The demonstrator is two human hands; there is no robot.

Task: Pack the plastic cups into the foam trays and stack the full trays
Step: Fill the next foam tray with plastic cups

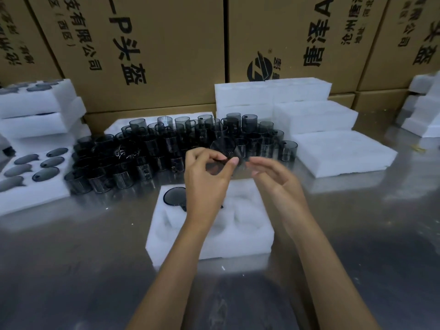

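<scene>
My left hand (207,177) pinches a dark see-through plastic cup (225,147) above the white foam tray (247,234) in front of me. One cup (173,196) sits in the tray's far left pocket; the other visible pockets hold nothing. My right hand (273,177) hovers just right of the held cup, fingers loosely extended, holding nothing. Behind the tray stands a crowd of several loose dark cups (166,148) on the metal table.
A filled foam tray (33,198) lies at the left, with a stack of trays (35,110) behind it. Empty foam trays (338,156) pile up at the right and back right (273,91). Cardboard boxes (152,48) wall the table's far side.
</scene>
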